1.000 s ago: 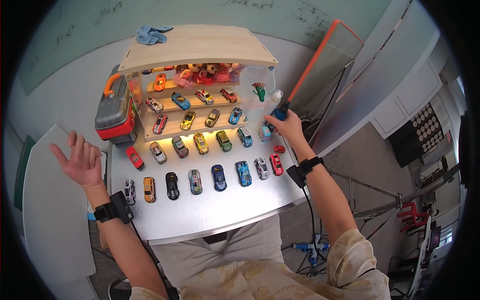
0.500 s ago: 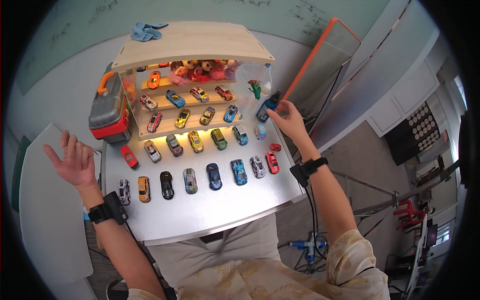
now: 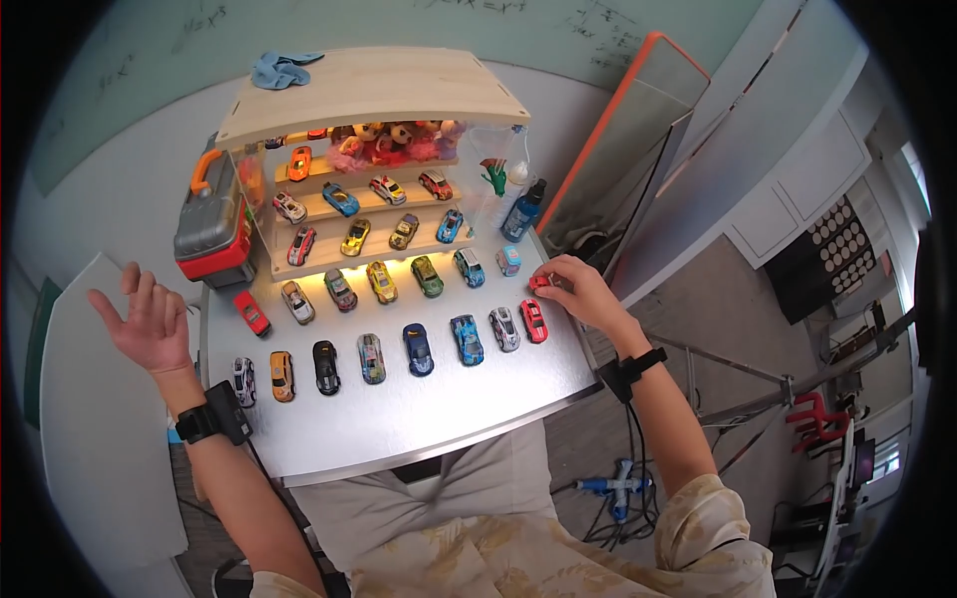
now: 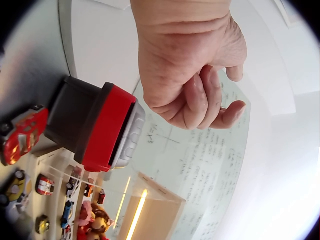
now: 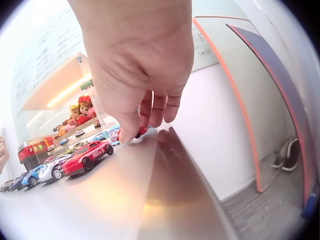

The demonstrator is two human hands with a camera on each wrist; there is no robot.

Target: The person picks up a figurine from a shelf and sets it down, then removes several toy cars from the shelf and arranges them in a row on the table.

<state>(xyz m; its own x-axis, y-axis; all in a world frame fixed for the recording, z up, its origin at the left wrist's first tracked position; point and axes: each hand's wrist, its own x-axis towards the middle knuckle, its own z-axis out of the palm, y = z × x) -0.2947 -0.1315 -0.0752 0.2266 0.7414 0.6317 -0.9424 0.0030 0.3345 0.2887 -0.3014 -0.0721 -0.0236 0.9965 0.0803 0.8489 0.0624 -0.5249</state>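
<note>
At the table's right edge my right hand pinches a small red car between thumb and fingers; in the right wrist view the hand mostly hides it. Just in front of it stands a larger red car, seen also as a red car in the right wrist view. A blue bottle stands upright behind the hand. My left hand hangs in the air left of the table, holding nothing, its fingers loosely curled in the left wrist view.
Toy cars stand in rows on the silver table. Behind them is a lit wooden shelf with more cars and dolls, a blue cloth on top. A grey and red toolbox is at the left, an orange-framed mirror at the right.
My right hand has let go of the blue bottle, which stands by the shelf, and has come forward to take hold of the small red car. The left hand stays raised.
</note>
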